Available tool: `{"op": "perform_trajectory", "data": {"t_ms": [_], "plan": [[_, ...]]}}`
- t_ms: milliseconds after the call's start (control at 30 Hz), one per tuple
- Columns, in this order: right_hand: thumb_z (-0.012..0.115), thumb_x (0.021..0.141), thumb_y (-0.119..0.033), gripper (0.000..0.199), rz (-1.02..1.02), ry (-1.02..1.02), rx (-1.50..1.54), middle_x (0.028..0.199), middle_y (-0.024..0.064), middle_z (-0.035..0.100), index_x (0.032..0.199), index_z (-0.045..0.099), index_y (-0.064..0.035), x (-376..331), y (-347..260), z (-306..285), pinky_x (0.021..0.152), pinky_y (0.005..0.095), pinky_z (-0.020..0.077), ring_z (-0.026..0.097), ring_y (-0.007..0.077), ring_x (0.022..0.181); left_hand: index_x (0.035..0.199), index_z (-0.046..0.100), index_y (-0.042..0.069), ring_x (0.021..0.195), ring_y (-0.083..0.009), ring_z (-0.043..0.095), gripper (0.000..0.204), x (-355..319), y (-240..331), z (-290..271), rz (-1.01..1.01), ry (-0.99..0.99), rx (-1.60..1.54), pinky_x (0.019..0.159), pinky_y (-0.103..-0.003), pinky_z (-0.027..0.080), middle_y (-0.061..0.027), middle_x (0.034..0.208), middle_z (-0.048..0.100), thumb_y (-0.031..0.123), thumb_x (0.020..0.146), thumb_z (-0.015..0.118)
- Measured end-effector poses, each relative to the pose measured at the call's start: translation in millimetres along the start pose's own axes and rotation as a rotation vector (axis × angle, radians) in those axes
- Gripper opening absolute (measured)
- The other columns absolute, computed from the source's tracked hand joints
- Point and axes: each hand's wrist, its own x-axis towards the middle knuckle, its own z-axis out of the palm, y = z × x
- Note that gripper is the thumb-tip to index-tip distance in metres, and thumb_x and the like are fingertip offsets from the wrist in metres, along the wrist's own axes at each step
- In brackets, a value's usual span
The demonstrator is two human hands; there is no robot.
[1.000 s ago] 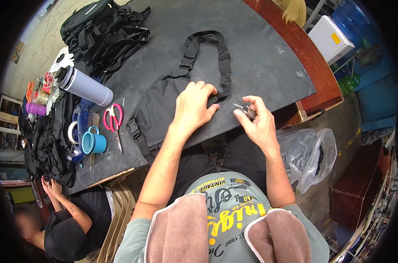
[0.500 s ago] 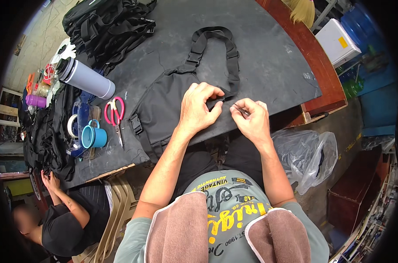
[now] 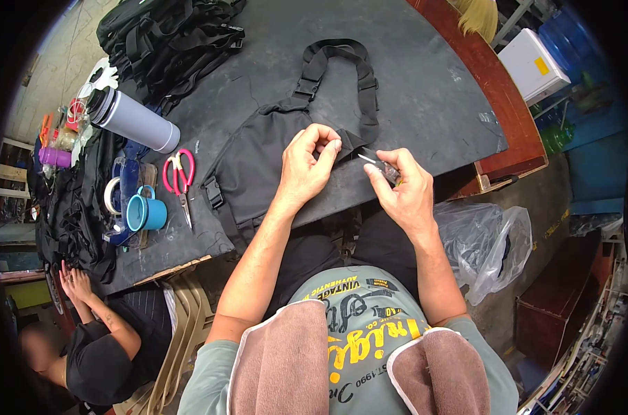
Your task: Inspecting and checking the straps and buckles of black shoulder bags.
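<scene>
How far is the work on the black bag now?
Done: cannot tell. In hand: left hand pinches the black bag edge near its strap, right hand brings a small tool to that spot. Left: a pile of black bags waits behind.

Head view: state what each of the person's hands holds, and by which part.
The left hand pinches the black bag at its top edge beside the strap. The right hand holds a small dark tool by its body, thin tip free.
</scene>
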Motion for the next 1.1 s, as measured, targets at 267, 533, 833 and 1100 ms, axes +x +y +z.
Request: {"op": "perform_trajectory", "data": {"t_ms": [267, 533, 833, 1100], "plan": [[0.092, 0.099, -0.016, 0.020, -0.098, 0.000, -0.093, 0.099, 0.0121, 0.085, 0.107, 0.078, -0.0050, 7.4, 9.7, 27.7, 0.071, 0.0450, 0.0628, 0.081, 0.0374, 0.081, 0.114, 0.075, 0.002, 0.092, -0.0109, 0.069, 0.009, -3.2, -5.8, -2.1, 0.076, -0.042, 0.060, 0.089, -0.030, 0.058, -0.0025, 0.105, 0.078, 0.012, 0.113, 0.076], [0.093, 0.100, -0.020, 0.026, 0.033, 0.013, -0.074, 0.102, 0.0133, 0.085, 0.116, 0.079, -0.0049, -4.5, 5.9, 9.9, 0.074, 0.0432, 0.0630, 0.083, 0.0337, 0.082, 0.123, 0.070, 0.004, 0.087, -0.0090, 0.068, 0.011, -8.5, 6.6, -10.3, -0.143, -0.026, -0.253, 0.084, -0.031, 0.058, -0.0033, 0.108, 0.078, 0.013, 0.118, 0.065], [0.095, 0.099, -0.021, 0.028, 0.189, -0.115, 0.070, 0.102, 0.0119, 0.087, 0.118, 0.083, -0.0042, -1.3, 1.7, -17.2, 0.078, 0.0368, 0.0628, 0.083, 0.0242, 0.085, 0.132, 0.082, 0.008, 0.093, -0.0238, 0.079, 0.030, 5.6, 36.9, -24.4, 0.179, -0.223, 0.352, 0.082, -0.038, 0.061, -0.0094, 0.105, 0.070, 0.002, 0.102, 0.083], [0.095, 0.099, -0.017, 0.026, 0.167, -0.148, 0.091, 0.097, 0.0106, 0.087, 0.115, 0.082, -0.0010, 2.7, -9.0, -9.9, 0.076, 0.0327, 0.0602, 0.079, 0.0150, 0.083, 0.115, 0.075, 0.007, 0.103, -0.0364, 0.081, 0.015, 17.2, 24.4, -20.7, 0.275, -0.265, 0.318, 0.088, -0.048, 0.064, -0.0096, 0.116, 0.076, 0.003, 0.102, 0.081]]}}
